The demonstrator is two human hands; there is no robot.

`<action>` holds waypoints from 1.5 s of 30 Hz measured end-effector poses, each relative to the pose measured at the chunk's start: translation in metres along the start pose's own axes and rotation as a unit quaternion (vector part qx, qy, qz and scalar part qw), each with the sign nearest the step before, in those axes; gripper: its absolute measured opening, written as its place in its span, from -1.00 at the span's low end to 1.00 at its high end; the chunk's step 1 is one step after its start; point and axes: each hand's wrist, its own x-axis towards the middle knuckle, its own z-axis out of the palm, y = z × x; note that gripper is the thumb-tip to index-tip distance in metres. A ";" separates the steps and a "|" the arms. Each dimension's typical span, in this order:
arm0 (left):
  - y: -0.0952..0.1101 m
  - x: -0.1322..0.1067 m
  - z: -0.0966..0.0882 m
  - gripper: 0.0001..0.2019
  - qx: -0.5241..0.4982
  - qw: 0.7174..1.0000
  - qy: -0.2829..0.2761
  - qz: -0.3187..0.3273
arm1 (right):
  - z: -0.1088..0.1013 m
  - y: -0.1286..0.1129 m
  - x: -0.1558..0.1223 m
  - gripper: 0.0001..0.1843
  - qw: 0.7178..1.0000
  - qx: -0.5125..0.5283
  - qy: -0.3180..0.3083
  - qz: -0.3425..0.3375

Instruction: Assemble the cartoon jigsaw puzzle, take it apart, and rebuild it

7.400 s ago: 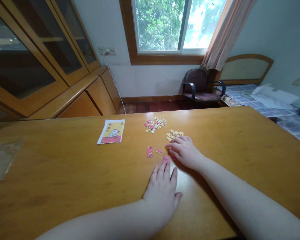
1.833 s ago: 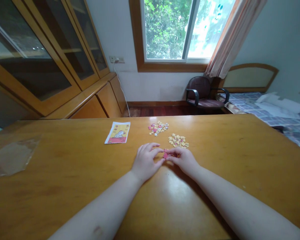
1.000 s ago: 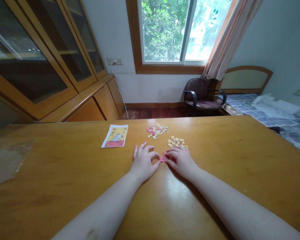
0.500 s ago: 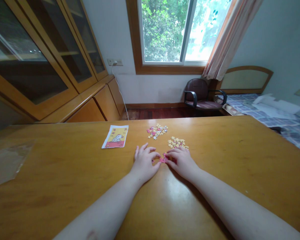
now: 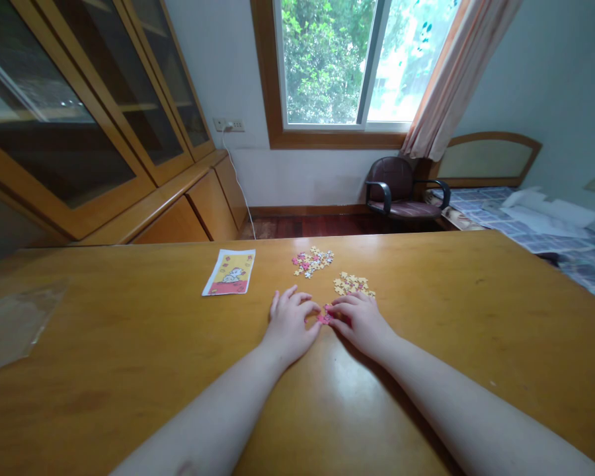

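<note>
Both my hands rest on the wooden table (image 5: 104, 344), meeting over a few small pink puzzle pieces (image 5: 323, 318). My left hand (image 5: 290, 322) has thumb and fingertips pinched on the pieces from the left, the other fingers spread. My right hand (image 5: 359, 320) presses curled fingertips on them from the right. Just beyond my right hand lies a small heap of yellow puzzle pieces (image 5: 352, 284). Farther back is a mixed pink and yellow heap (image 5: 311, 260). A picture card (image 5: 229, 280) showing the puzzle's image lies to the left.
A clear plastic bag (image 5: 14, 324) lies at the table's left end. Wooden glass-door cabinets (image 5: 79, 132) stand along the left wall. Beyond the table are a dark armchair (image 5: 401, 188), a window and a bed (image 5: 540, 218) at the right.
My hands came together over the pink pieces and have stayed there; over the last second they only shifted slightly, fingers working the pieces.
</note>
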 end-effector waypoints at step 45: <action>-0.006 -0.011 -0.005 -0.60 0.158 0.986 -0.021 -0.042 | -0.047 0.013 0.003 -0.84 0.984 -0.075 -0.164 -0.004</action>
